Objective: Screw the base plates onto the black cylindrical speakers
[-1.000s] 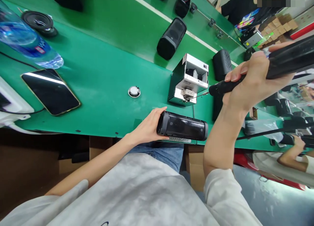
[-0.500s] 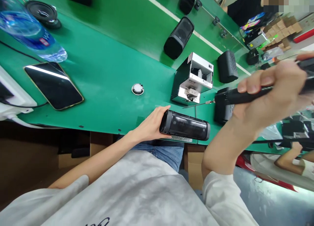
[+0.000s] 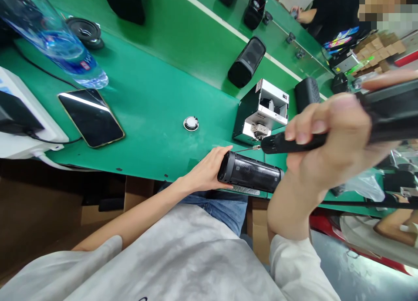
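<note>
A black cylindrical speaker housing (image 3: 251, 171) lies on its side at the front edge of the green table (image 3: 146, 118). My left hand (image 3: 209, 170) grips its left end, fingers behind and thumb in front. My right hand (image 3: 329, 135) is wrapped round a black electric screwdriver (image 3: 294, 145); its thin bit points left, with the tip close to the top of the housing's left end. Whether the tip touches is unclear. Behind the housing stands a silver and black screw feeder (image 3: 261, 111). A small round speaker driver (image 3: 191, 123) lies left of the feeder.
On the left are a phone (image 3: 92, 118), a water bottle (image 3: 62, 48), a white power strip (image 3: 29, 118) and a larger speaker driver (image 3: 85, 31). Black speaker housings (image 3: 247, 61) stand farther back. People work at the far side and at the right.
My right hand has brought the screwdriver left and slightly down, so its bit is now at the housing's left end. My left hand keeps its grip. The whole view has shifted slightly.
</note>
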Tool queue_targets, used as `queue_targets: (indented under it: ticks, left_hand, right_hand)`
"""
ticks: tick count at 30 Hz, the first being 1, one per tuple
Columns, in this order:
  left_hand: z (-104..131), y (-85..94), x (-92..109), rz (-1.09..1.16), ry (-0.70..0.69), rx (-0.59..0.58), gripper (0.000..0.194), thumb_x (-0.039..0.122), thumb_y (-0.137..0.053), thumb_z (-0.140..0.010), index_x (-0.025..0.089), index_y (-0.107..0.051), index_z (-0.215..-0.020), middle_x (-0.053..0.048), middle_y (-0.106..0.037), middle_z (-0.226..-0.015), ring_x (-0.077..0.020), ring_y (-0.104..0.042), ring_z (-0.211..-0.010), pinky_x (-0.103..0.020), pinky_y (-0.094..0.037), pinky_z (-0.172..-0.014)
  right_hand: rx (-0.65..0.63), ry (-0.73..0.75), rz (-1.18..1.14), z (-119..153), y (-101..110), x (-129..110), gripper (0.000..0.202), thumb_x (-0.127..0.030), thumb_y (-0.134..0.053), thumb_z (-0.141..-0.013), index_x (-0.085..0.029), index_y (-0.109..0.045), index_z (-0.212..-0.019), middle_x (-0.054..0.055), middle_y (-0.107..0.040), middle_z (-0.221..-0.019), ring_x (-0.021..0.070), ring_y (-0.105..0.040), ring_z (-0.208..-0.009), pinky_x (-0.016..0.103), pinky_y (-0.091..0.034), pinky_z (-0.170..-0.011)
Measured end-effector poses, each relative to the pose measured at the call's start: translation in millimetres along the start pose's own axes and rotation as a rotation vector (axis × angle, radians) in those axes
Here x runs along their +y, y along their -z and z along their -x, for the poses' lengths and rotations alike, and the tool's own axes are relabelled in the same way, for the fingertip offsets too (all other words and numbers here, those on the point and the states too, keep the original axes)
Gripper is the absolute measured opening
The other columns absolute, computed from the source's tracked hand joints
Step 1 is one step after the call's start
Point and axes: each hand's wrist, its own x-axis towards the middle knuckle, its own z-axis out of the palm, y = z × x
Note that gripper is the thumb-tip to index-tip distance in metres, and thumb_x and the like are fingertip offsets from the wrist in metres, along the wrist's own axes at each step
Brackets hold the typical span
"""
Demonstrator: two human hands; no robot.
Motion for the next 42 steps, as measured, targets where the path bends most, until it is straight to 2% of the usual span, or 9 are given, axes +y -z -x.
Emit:
queue_targets:
  ticks: [7, 21, 25, 27, 30, 34, 38, 40, 42]
  left_hand:
    - [-3.0, 2.9, 6.8, 0.114, 0.062, 0.013, 0.103, 0.044, -0.106, -0.083, 0.026, -0.043, -0.163, -0.020, -0.059, -0.155, -0.0455, -0.063, -0.143, -0.066, -0.056, -0.121]
    - [-3.2, 6.9, 3.6, 0.048, 0.085, -0.031, 0.112, 0.048, -0.105, -0.083, 0.023, -0.036, -0.167, -0.023, -0.054, -0.160, -0.0468, -0.059, -0.149, -0.071, -0.053, -0.124]
    - [-3.7, 6.7, 5.1, -0.020, 0.059, -0.026, 0.117, 0.047, -0.104, -0.083, 0.024, -0.030, -0.171, -0.024, -0.051, -0.165, -0.0477, -0.054, -0.155, -0.073, -0.048, -0.130]
    - [-2.7, 6.3, 6.3, -0.047, 0.062, -0.028, 0.120, 0.047, -0.104, -0.083, 0.024, -0.028, -0.173, -0.024, -0.051, -0.165, -0.0480, -0.054, -0.156, -0.072, -0.048, -0.131]
    - [-1.5, 7.1, 8.7, -0.067, 0.080, -0.038, 0.121, 0.047, -0.103, -0.084, 0.026, -0.026, -0.175, -0.023, -0.051, -0.165, -0.0481, -0.055, -0.155, -0.070, -0.050, -0.130]
    - [-1.1, 9.0, 11.1, -0.075, 0.108, -0.053, 0.123, 0.050, -0.103, -0.084, 0.027, -0.024, -0.176, -0.022, -0.052, -0.164, -0.0476, -0.057, -0.153, -0.069, -0.051, -0.129]
    - [-1.1, 9.6, 11.1, -0.080, 0.107, -0.058, 0.124, 0.050, -0.103, -0.084, 0.028, -0.023, -0.176, -0.023, -0.050, -0.165, -0.0478, -0.055, -0.155, -0.069, -0.050, -0.130]
    - [-1.1, 9.8, 11.4, -0.078, 0.112, -0.064, 0.124, 0.050, -0.103, -0.084, 0.029, -0.023, -0.176, -0.022, -0.050, -0.165, -0.0476, -0.055, -0.155, -0.069, -0.050, -0.131]
    - [-1.1, 10.1, 12.0, -0.075, 0.119, -0.068, 0.124, 0.050, -0.103, -0.084, 0.029, -0.023, -0.176, -0.021, -0.050, -0.165, -0.0473, -0.055, -0.155, -0.069, -0.050, -0.131]
  right_hand:
    - [-0.141, -0.059, -0.087, 30.0, -1.8, 33.3, 0.020, -0.018, -0.082, -0.100, -0.027, -0.065, -0.105, -0.010, -0.058, -0.069, 0.0101, -0.055, -0.046, 0.025, -0.048, -0.043]
    - [-0.148, -0.091, -0.070, 32.2, 2.2, 51.0, 0.020, -0.030, -0.081, -0.098, -0.025, -0.062, -0.095, -0.008, -0.056, -0.070, 0.0108, -0.052, -0.048, 0.029, -0.047, -0.046]
    - [-0.172, -0.102, -0.082, 25.7, 5.0, 35.8, 0.017, -0.034, -0.077, -0.100, -0.029, -0.062, -0.106, -0.012, -0.054, -0.067, 0.0111, -0.052, -0.046, 0.029, -0.049, -0.047]
    - [-0.170, -0.049, -0.108, 12.8, 11.6, 20.2, 0.019, -0.026, -0.075, -0.099, -0.030, -0.063, -0.113, -0.013, -0.052, -0.065, 0.0118, -0.050, -0.044, 0.029, -0.047, -0.046]
    - [-0.022, 0.180, -0.104, -17.4, 29.7, 3.6, 0.023, -0.015, -0.069, -0.096, -0.028, -0.064, -0.115, -0.011, -0.047, -0.063, 0.0109, -0.043, -0.044, 0.029, -0.038, -0.041]
    - [0.128, 0.391, -0.003, -52.8, 56.7, 17.3, 0.017, -0.015, -0.069, -0.097, -0.029, -0.061, -0.099, -0.011, -0.041, -0.059, 0.0098, -0.040, -0.041, 0.027, -0.032, -0.039]
    - [0.109, 0.361, 0.105, -62.1, 68.0, 52.6, 0.034, -0.045, -0.085, -0.102, -0.032, -0.053, -0.097, -0.011, -0.039, -0.058, 0.0118, -0.035, -0.040, 0.034, -0.032, -0.039]
    - [0.132, 0.301, 0.188, -60.7, 68.6, 64.9, 0.046, -0.067, -0.080, -0.103, -0.033, -0.050, -0.102, -0.010, -0.041, -0.063, 0.0125, -0.035, -0.043, 0.035, -0.034, -0.042]
    - [0.146, 0.218, 0.250, -59.7, 69.0, 71.3, 0.048, -0.074, -0.076, -0.104, -0.035, -0.047, -0.107, -0.007, -0.046, -0.069, 0.0132, -0.036, -0.048, 0.037, -0.035, -0.045]
